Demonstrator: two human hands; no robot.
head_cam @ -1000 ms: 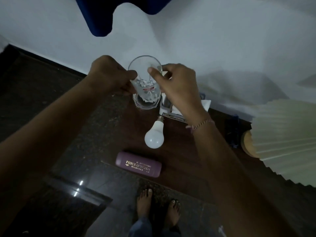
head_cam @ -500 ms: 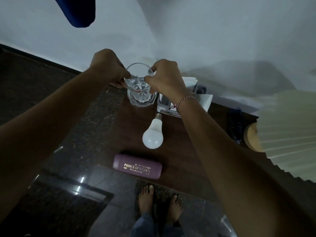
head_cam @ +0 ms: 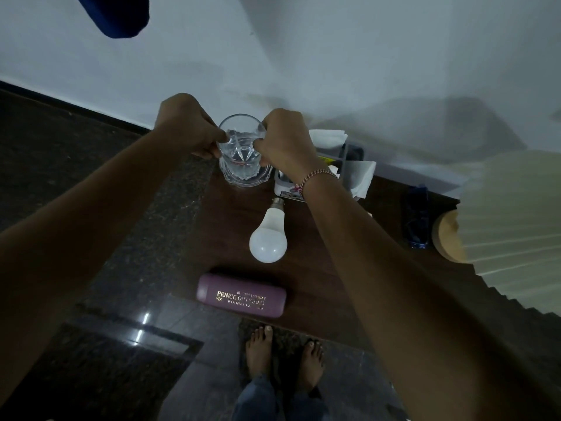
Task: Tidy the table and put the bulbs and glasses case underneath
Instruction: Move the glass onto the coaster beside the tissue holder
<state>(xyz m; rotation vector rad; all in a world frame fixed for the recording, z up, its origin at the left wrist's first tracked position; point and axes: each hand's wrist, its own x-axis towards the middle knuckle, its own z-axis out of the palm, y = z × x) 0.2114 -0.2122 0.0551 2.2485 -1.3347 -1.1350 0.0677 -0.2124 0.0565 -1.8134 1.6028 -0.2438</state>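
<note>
A clear drinking glass (head_cam: 243, 153) stands at the far left corner of the dark wooden table (head_cam: 309, 268). My left hand (head_cam: 185, 126) grips its left side and my right hand (head_cam: 285, 138) grips its right side, both near the rim. A white bulb (head_cam: 268, 238) lies on its side in the middle of the table, its metal cap pointing away from me. Closer to me, along the front edge, lies a mauve glasses case (head_cam: 241, 296) with gold lettering.
A white organiser box with tissues (head_cam: 349, 165) sits behind my right wrist. A dark blue object (head_cam: 417, 217) lies to the right, beside a pleated cream lampshade (head_cam: 513, 220) on a wooden base (head_cam: 446, 235). Dark stone floor and my bare feet (head_cam: 285, 357) are below.
The glass has come down from a raised position to the table's far left corner. Both hands stay on it, with my right hand shifted from the rim down onto its side.
</note>
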